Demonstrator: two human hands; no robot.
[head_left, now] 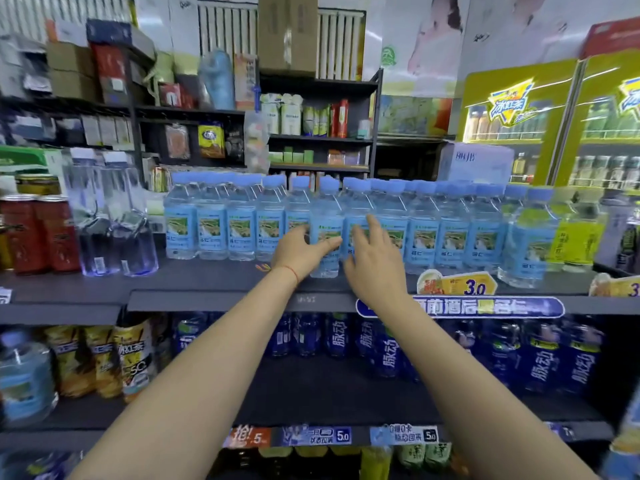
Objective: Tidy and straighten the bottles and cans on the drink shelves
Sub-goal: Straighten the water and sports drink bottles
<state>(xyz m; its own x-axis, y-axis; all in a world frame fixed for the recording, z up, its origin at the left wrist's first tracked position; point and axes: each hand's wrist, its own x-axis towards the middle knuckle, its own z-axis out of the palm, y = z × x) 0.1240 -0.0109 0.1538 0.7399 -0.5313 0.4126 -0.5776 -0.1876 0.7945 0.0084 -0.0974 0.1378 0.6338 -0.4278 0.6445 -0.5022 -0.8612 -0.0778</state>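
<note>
Top shelf, dark grey: one long row of water bottles with blue caps and blue scenic labels, running from 9 o'clock to 3 o'clock across the frame centre, more of the same behind them.

One water bottle stands forward of the row, upright, just above frame centre, near the shelf's front edge.

Left hand: grip curled round the lower left side of that forward bottle, thumb across the label front, fingers behind it and hidden. Thin red string on the wrist.

Right hand: at 3 o'clock of the forward bottle, fingers spread and mostly straight, fingertips against the labels of the next bottles in the row. Holds nothing. Whether the palm touches the forward bottle cannot be told.

At the row's 3 o'clock end, another blue-label bottle sits forward of the line. Past it, yellow-label bottles.

At 9 o'clock on the same shelf: tall clear bottles with white caps, then red cans at the frame edge.

Shelf edge at 4 o'clock of the hands: yellow price tag reading 3.0, blue banner strip below it.

Lower shelf: dark blue drink bottles from 6 to 4 o'clock, yellow-label tea bottles at 8 o'clock, a large water jug at the far left. Image is blurred; small label text is unreadable.
</note>
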